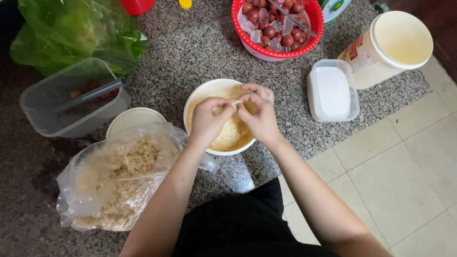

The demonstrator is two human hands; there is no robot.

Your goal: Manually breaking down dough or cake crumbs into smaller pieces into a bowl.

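Observation:
Both of my hands are held together over a cream bowl (202,93) that holds pale yellow crumbs (233,135). My left hand (207,121) and my right hand (259,114) pinch a small pale piece (236,102) between their fingertips, right above the crumbs. The bowl stands on a speckled granite counter (190,52), near its front edge. Left of the bowl lies a clear plastic bag (119,176) full of the same crumbly stuff.
A red bowl (238,28) of reddish round fruits and ice stands at the back, with a metal utensil across it. To the right are a lidded white box (333,93) and a big open cream tub (395,45). At left: a clear container (57,102), a cream lid (133,119), a green bag (71,31).

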